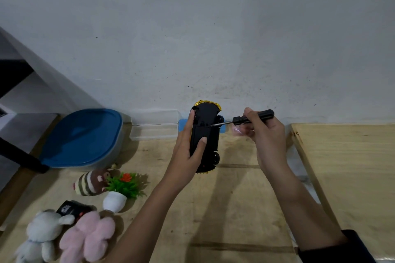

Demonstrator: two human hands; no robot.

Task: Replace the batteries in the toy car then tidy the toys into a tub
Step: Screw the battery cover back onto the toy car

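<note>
My left hand (188,147) grips a toy car (208,132) held upright above the wooden surface, its black underside facing me and its yellow body showing at the top edge. My right hand (265,132) holds a black-handled screwdriver (252,118) whose metal tip touches the car's underside near the middle. A grey tub with a blue lid (83,139) stands at the left against the wall.
An open clear plastic case (154,127) lies by the wall. A striped plush (90,181), a small fake plant in a white pot (123,188), a black remote (72,208), a white plush (41,235) and a pink plush (89,237) lie at the lower left. A raised wooden board (346,166) sits at the right.
</note>
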